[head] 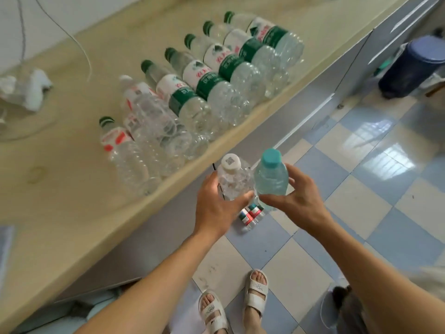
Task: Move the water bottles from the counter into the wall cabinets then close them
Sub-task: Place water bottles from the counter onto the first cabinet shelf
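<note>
Head view: left hand (216,203) grips a white-capped bottle (232,179), right hand (292,196) a teal-capped bottle (271,177), both upright, touching, off the surface (72,189) edge. Bottle row (192,92) lies at eleven o'clock.

Two upright bottles (250,179), others (216,75) lying.

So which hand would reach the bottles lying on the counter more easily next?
Probably the left hand: it is nearer the beige counter, though it grips a white-capped clear bottle. The right hand holds a teal-capped bottle out over the floor. Both are full for now.
</note>
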Demonstrator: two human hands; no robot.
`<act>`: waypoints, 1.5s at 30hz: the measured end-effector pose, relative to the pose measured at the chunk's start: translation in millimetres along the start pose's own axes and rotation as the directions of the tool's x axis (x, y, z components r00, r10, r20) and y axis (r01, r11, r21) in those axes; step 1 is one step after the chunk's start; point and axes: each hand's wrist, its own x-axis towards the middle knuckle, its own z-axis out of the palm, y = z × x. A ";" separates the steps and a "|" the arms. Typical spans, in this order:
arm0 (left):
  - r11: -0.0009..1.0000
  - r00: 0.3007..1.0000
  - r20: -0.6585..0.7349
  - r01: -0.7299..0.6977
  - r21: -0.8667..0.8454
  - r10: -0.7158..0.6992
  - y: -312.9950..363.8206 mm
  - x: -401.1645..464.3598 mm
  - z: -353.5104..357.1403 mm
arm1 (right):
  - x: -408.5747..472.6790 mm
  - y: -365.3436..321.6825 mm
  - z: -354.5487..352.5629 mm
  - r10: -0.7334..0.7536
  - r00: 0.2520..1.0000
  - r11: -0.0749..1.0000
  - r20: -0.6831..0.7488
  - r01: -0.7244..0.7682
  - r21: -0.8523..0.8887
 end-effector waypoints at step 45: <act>0.792 0.345 -0.756 -0.497 0.355 0.556 531.4 69.2 -641.0 | 148.2 -869.5 120.3 -0.864 0.502 0.468 0.046 0.765 0.443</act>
